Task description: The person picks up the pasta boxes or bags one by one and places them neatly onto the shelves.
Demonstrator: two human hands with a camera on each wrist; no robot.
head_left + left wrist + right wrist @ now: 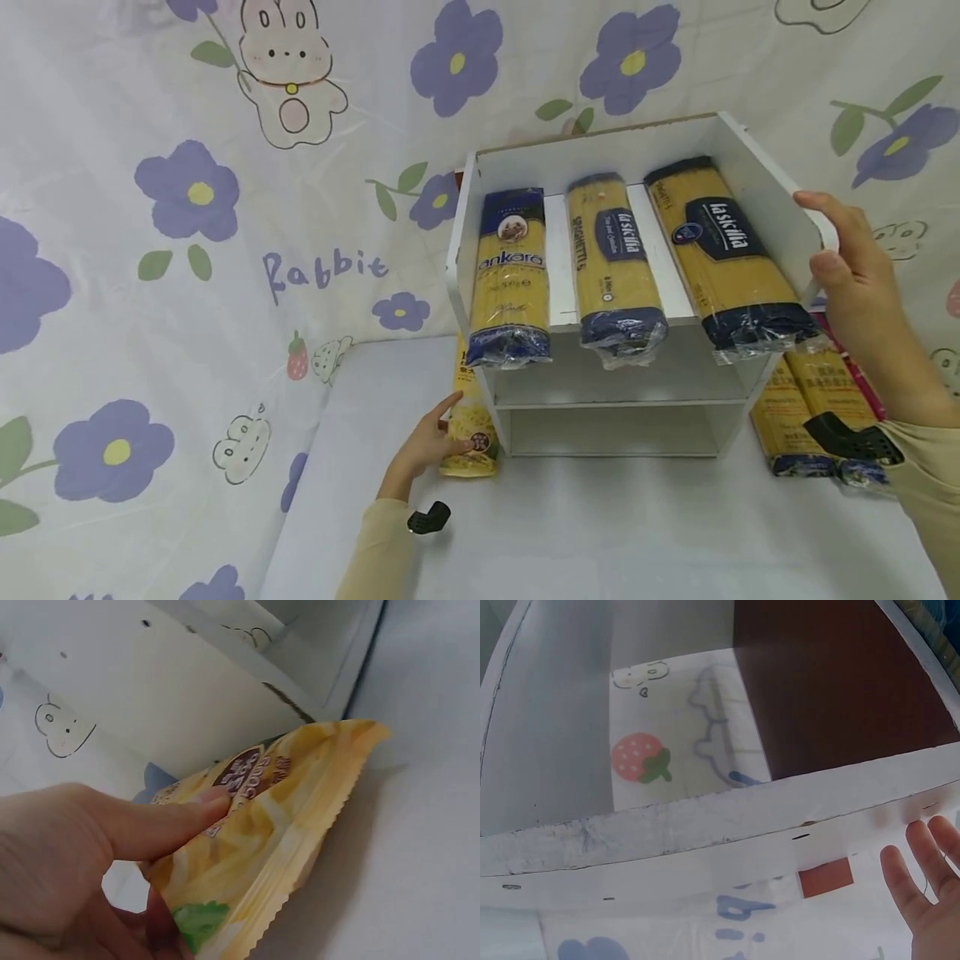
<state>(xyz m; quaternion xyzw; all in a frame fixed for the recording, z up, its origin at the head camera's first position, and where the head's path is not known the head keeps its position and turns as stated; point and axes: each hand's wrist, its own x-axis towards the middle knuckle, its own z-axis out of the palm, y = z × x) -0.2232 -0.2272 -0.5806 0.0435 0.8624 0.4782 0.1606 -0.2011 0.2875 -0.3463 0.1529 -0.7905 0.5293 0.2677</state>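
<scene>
Beside the left side of a white shelf (pixel 607 429), my left hand (pixel 422 448) pinches a yellow pasta packet (pixel 471 417). In the left wrist view, the thumb (pixel 169 825) lies across the printed front of the packet (pixel 277 825) and the other fingers are behind it. My right hand (pixel 862 267) holds the upper right side panel of the shelf at its front edge. From the right wrist, fingers (pixel 922 862) show against the panel's outer face (pixel 840 836). On the top level lie an Ankara pasta pack (pixel 512 279) and two La Sicilia spaghetti packs (pixel 618 258), their ends jutting over the front edge.
Two more yellow pasta packs (pixel 798 400) stand right of the shelf, with a red-edged item behind them. A white surface (pixel 600 533) extends in front. Behind hangs a cloth (pixel 300 217) printed with purple flowers and rabbits.
</scene>
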